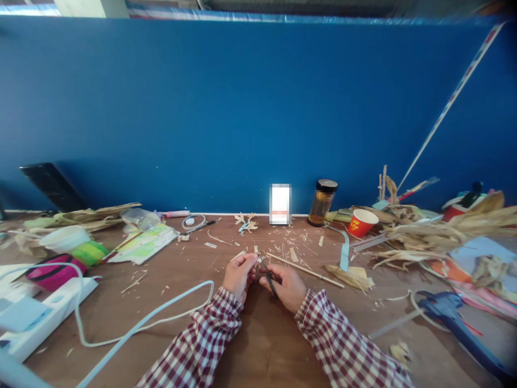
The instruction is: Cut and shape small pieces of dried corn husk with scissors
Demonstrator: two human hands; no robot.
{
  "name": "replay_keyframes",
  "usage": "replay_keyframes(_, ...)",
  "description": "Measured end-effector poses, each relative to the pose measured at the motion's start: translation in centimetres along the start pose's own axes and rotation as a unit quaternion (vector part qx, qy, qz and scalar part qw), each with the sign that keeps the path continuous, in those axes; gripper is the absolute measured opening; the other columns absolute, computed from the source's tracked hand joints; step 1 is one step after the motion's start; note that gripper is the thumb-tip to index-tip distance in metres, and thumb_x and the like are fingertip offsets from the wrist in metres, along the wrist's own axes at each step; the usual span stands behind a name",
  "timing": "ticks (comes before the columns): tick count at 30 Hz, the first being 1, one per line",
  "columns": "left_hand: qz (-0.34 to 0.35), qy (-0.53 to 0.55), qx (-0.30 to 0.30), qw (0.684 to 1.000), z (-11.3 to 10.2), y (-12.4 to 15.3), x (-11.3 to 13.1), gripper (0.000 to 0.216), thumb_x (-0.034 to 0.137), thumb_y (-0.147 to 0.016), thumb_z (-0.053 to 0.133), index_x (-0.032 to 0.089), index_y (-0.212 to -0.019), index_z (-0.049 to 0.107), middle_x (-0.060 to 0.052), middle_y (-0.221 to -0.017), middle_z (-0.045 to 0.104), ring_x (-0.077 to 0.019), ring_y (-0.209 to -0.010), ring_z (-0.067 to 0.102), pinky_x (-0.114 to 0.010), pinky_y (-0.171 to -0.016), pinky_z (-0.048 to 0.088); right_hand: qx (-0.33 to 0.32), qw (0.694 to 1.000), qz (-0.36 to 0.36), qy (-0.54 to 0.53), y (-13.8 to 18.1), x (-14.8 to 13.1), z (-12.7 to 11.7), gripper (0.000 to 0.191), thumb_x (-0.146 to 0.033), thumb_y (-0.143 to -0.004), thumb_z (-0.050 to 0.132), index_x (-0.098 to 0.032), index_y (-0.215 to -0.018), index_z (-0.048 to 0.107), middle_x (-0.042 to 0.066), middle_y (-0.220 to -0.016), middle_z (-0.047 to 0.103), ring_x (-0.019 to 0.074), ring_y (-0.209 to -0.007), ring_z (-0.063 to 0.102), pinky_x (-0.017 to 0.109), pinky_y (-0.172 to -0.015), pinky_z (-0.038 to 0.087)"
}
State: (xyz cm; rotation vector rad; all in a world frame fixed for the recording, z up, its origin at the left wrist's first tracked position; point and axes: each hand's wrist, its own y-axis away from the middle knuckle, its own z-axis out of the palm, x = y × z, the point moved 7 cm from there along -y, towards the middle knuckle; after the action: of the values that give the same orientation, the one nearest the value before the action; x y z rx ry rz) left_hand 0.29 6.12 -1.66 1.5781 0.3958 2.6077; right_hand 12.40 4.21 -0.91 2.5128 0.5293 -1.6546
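Left fingers (pixel 251 262) are pinched shut on a little straw piece (pixel 256 251), held just above the bench (pixel 262 345). Right fingers (pixel 270 280) are curled tight around a thin dark tool (pixel 268 278). It looks like small scissors, but I can't say for sure. Its tip sits right at the straw piece, so the two hands nearly touch.

Room-wise, I see bare wood under and in front of the wrists all the way to the near edge. The far edge runs along the blue wall (pixel 242 108), well away from the hands.

Closest clutter is a thin wooden stick (pixel 306 270) lying diagonally just past the right hand (pixel 285 286), with straw scraps (pixel 288 242) scattered beyond it. On the left, a white cable (pixel 141 323) loops near the left sleeve, and further out there's a white power strip (pixel 40 318). A light blue strip (pixel 344 252) and a folded husk (pixel 351 276) sit off to the right, and a blue glue gun (pixel 452 318) lies further right. A red paper cup (pixel 362 222) and an amber jar (pixel 323 202) stand near the wall, next to a big pile of dried husks (pixel 436 229).

Left hand (pixel 239 276) is thumb-up with the knuckles facing left. The right hand is turned in toward it, and both checked sleeves angle in from the bottom.
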Motion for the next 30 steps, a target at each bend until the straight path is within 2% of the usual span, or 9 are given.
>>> replay_keyframes(8, -0.005, 0.006, 0.0, 1.0, 0.0, -0.1, 0.0, 0.03, 0.031, -0.049, 0.078, 0.01, -0.064, 0.062, 0.003, -0.051, 0.055, -0.0021, -0.041, 0.041, -0.013, -0.037, 0.033, -0.001, 0.999, 0.01, -0.052, -0.1, 0.4, 0.3, 0.025, -0.038, -0.077, 0.056, -0.02, -0.094, 0.062, -0.004, -0.055, 0.049, 0.0097, -0.049, 0.045, 0.02, -0.047, 0.036)
replay_keyframes(16, -0.013, -0.006, -0.012, 1.0, 0.1, -0.1, -0.1, 0.027, 0.029, -0.054, 0.076, 0.011, -0.071, 0.062, 0.002, -0.057, 0.058, -0.0013, -0.039, 0.043, -0.012, -0.035, 0.033, 0.003, 0.986, 0.042, -0.164, -0.5, 1.2, 0.5, 0.031, -0.036, -0.076, 0.057, -0.019, -0.101, 0.06, -0.005, -0.053, 0.047, 0.0087, -0.046, 0.044, 0.021, -0.046, 0.04)
replay_keyframes(25, -0.025, 0.011, -0.008, 1.0, -0.3, -0.4, -0.3, 0.02, 0.024, -0.06, 0.072, 0.013, -0.069, 0.058, -0.003, -0.067, 0.066, -0.0013, -0.037, 0.044, -0.012, -0.032, 0.033, 0.005, 0.99, 0.027, -0.137, -0.4, 1.0, 0.3, 0.032, -0.039, -0.076, 0.057, -0.019, -0.101, 0.06, -0.004, -0.055, 0.047, 0.0087, -0.048, 0.044, 0.021, -0.047, 0.041)
replay_keyframes(30, -0.025, 0.022, -0.016, 0.999, -0.1, -0.3, -0.1, 0.02, 0.022, -0.058, 0.073, 0.013, -0.065, 0.058, 0.0, -0.063, 0.064, 0.001, -0.034, 0.038, -0.01, -0.03, 0.028, 0.009, 0.993, 0.036, -0.116, -0.3, 0.6, 0.1, 0.032, -0.039, -0.075, 0.057, -0.019, -0.099, 0.06, -0.003, -0.055, 0.048, 0.0101, -0.05, 0.045, 0.022, -0.048, 0.041)
